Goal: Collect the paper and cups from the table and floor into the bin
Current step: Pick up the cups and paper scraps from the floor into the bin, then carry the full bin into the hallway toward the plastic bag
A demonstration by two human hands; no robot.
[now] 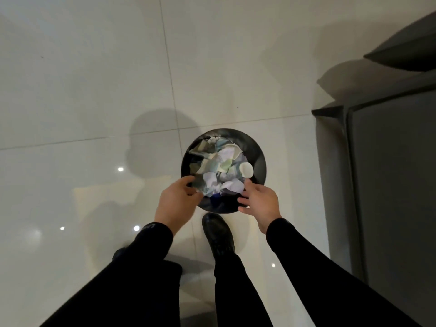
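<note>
A round black bin (257, 149) stands on the pale tiled floor just ahead of my feet. It is filled to the top with crumpled white, lilac and greenish paper (219, 166). A white cup (246, 169) lies on the pile near the right rim. My left hand (177, 201) grips the near-left rim, thumb on top and fingers curled at the edge. My right hand (259, 204) is pressed against the near-right side of the bin, fingers spread along its wall.
My black shoe (218, 234) stands right behind the bin. A dark grey piece of furniture (389, 185) runs along the right, with a grey cushion (405, 50) at the upper right. Glossy floor tiles (82, 90) stretch to the left and ahead.
</note>
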